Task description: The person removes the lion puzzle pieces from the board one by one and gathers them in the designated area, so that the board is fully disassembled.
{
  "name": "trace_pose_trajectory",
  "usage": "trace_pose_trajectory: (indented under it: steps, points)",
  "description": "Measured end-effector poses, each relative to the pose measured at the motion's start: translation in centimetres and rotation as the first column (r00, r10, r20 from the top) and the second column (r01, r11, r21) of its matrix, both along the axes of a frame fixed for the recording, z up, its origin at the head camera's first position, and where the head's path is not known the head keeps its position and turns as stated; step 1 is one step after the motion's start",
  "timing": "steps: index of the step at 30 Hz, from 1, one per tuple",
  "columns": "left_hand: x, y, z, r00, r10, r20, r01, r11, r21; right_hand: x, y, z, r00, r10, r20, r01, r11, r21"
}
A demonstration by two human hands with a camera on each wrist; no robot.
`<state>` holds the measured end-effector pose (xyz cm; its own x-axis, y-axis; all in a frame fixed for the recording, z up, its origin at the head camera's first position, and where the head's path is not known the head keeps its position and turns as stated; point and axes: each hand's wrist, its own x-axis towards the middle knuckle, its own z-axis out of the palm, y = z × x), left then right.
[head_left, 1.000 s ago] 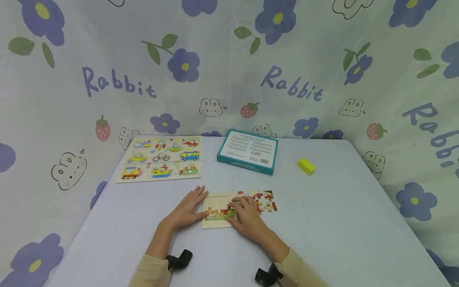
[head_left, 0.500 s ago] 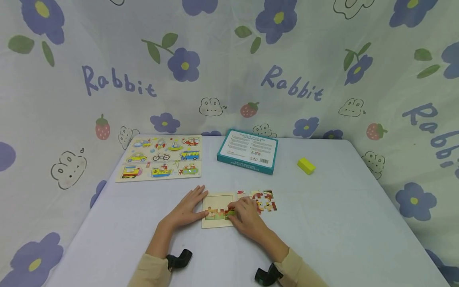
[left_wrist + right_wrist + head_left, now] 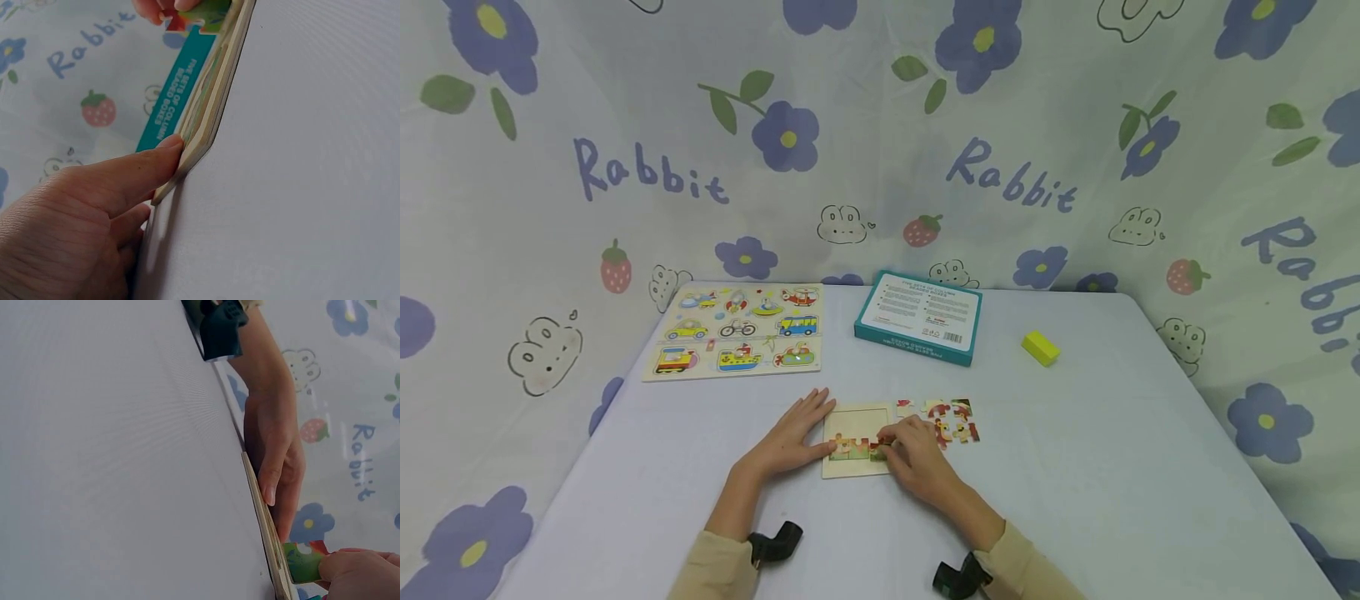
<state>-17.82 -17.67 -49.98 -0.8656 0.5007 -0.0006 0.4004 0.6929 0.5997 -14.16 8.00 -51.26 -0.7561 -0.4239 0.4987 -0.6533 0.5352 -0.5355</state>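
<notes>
A wooden puzzle tray [image 3: 859, 419] lies on the white table, with joined jigsaw pieces [image 3: 848, 448] along its lower part. My left hand [image 3: 793, 437] rests at the tray's left side, fingers stretched out and thumb on the rim, as the left wrist view also shows. Over the tray's lower right, my right hand [image 3: 917, 457] pinches a green and red jigsaw piece [image 3: 301, 562] between thumb and fingers. In the right wrist view this piece stands tilted up at the tray edge [image 3: 269, 531]. Whether it touches the tray bottom is hard to tell.
Several loose jigsaw pieces [image 3: 958, 421] lie right of the tray, partly behind my right hand. Farther back are a vehicle peg puzzle board [image 3: 756, 337], a teal and white box [image 3: 917, 317] and a yellow block [image 3: 1041, 347].
The piece in my right hand has tipped up and shifted slightly right, and the right fingers have drawn in. My left hand and the tray have stayed in place.
</notes>
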Motion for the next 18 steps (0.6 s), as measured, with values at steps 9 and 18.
trace_pose_trajectory:
  steps: [9, 18]
  points:
    - [0.2, 0.0, 0.2, 1.000, -0.008, -0.001, 0.008, 1.000, 0.003, 0.5, 0.1, 0.1, 1.000, -0.021, -0.019, 0.021, 0.999, -0.035]
    - [0.2, 0.0, 0.3, 1.000, -0.003, 0.001, 0.003, 1.000, -0.004, 1.1, 0.2, 0.5, 0.999, -0.043, -0.003, 0.043, 0.999, -0.023]
